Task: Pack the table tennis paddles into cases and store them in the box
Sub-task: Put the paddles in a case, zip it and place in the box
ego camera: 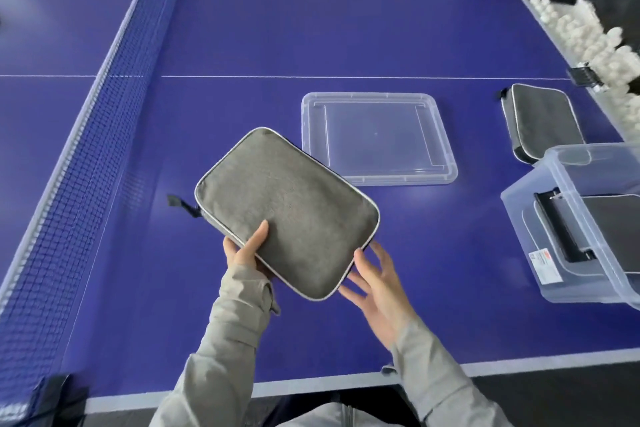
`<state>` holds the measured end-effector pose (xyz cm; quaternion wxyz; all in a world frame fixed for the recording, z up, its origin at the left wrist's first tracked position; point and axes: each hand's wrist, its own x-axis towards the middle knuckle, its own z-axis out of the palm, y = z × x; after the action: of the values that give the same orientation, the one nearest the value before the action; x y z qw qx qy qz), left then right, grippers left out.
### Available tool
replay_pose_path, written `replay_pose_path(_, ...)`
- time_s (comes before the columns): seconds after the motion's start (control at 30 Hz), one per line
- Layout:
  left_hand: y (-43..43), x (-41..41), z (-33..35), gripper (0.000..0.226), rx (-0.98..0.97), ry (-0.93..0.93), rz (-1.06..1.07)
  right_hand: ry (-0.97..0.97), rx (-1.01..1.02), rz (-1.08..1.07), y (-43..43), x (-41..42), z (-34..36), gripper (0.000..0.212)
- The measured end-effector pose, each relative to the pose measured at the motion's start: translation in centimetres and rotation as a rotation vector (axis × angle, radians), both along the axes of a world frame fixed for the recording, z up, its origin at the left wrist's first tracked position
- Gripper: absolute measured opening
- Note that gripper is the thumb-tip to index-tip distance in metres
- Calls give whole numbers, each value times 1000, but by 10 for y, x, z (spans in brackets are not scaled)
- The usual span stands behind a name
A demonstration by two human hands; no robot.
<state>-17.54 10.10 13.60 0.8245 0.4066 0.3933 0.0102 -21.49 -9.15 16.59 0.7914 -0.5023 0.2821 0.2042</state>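
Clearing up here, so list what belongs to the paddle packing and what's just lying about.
Job in hand:
grey case, held by the left hand
second case on the table
clear box, third case inside
lid

Lying about:
net
white balls

A grey case (287,215) hangs tilted above the table (311,28); a dark case (540,121) lies flat just beyond the clear box (526,229).

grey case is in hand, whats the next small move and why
Probably carry the grey case right to the clear box: the left hand grips its edge, the right hand is open beside its corner, and the box stands open, its lid on the table.
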Motion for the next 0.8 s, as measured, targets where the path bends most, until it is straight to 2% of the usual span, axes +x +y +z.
replay_pose_path(0.07,-11,0,-2,49,-108,-2,32,-8,64,-58,13,2,2,72)
replay_pose_path(0.13,-21,-4,-3,51,-167,0,24,-9,19,-154,21,8,4,61)
replay_pose_path(0.27,-30,-12,-8,54,-238,-8,11,-32,-45,-251,17,9,1,49)
replay_pose_path(0.33,-29,-16,-11,56,-213,-16,-83,-41,-56,-270,10,6,0,46)
replay_pose_path(0.4,-24,-20,-14,38,-166,-14,-218,-58,-65,-291,2,2,0,44)
replay_pose_path(0.5,-4,-21,-22,5,-135,-36,-351,-90,-79,-306,-17,-4,5,53)
replay_pose_path(0.63,35,-1,-21,16,88,19,-427,-122,-122,-288,-54,-13,13,49)
replay_pose_path(0.73,46,20,-15,49,251,-34,-584,-115,-161,-237,-81,-19,16,54)
replay_pose_path(0.8,37,30,-3,72,282,-73,-762,-104,-174,-211,-98,-23,15,59)
